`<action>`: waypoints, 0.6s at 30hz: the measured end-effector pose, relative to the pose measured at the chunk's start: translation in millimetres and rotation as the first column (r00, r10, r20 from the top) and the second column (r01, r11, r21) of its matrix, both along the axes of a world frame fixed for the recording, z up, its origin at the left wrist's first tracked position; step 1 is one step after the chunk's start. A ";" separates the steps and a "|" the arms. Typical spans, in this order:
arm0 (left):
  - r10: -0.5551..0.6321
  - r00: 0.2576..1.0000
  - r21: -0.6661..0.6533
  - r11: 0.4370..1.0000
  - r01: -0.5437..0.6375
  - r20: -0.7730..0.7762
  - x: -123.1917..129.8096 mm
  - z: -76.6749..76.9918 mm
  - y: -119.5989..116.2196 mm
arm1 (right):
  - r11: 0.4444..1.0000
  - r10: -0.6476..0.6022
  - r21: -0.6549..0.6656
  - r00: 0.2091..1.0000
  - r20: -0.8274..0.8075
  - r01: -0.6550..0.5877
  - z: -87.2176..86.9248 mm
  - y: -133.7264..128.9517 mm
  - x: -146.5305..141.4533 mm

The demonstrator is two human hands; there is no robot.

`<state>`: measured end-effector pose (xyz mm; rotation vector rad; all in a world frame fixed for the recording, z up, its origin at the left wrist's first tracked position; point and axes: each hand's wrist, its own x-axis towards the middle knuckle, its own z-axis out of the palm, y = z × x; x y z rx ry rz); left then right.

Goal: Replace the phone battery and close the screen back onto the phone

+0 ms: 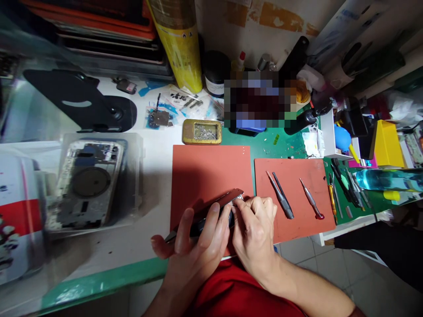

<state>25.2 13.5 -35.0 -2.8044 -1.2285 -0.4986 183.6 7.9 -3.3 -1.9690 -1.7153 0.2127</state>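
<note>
A dark smartphone (206, 223) with its upper panel (224, 197) tilted up lies at the lower part of the left orange mat (205, 169). My left hand (201, 246) steadies the phone, its thumb and fingers spread along the near side. At the phone's right end, my right hand (254, 224) is closed in a pinch beside a small bright metallic part. Whatever its fingertips hold is hidden. The left fingertips nearly meet the right ones there, and both hands cover much of the phone.
On the right orange mat (297, 176) lie tweezers (280, 196) and a small screwdriver (310, 198). A tin of screws (202, 132) stands behind the left mat. To the left, a clear box holds a phone housing (89, 185). Tools and a blue bottle (390, 179) crowd the far right.
</note>
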 end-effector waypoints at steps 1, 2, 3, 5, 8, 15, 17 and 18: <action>-0.020 0.998 0.052 0.998 0.023 -0.054 -0.1 1.1 1.6 | 1.000 0.005 0.007 1.000 0.003 -0.005 0.6 0.7 0.3; -0.038 0.994 0.097 0.994 0.048 -0.101 -0.1 2.2 3.4 | 1.000 0.010 0.013 1.000 0.006 -0.010 1.1 1.4 0.6; -0.037 0.991 0.130 0.990 0.055 -0.132 0.0 3.1 5.1 | 1.000 0.012 0.018 1.000 0.011 -0.012 1.5 2.1 1.1; -0.027 0.991 0.153 0.987 0.048 -0.135 0.7 4.2 7.7 | 1.000 0.016 0.026 1.000 0.020 -0.017 2.2 3.0 2.1; -0.033 0.990 0.163 0.985 0.055 -0.138 1.9 4.8 9.3 | 1.000 0.019 0.021 0.999 0.033 -0.020 2.5 2.3 3.1; -0.055 0.988 0.123 0.990 0.073 -0.142 -1.0 2.7 7.0 | 1.000 0.015 0.009 0.996 0.091 -0.016 5.3 0.3 -0.7; -0.061 0.985 0.108 0.991 0.079 -0.163 -2.8 0.6 4.8 | 0.999 0.015 0.048 0.999 0.037 -0.017 15.2 1.3 5.5; -0.066 0.983 0.096 0.992 0.083 -0.170 -3.6 -0.4 3.5 | 0.996 0.049 0.075 0.998 -0.027 -0.047 23.3 -0.7 11.3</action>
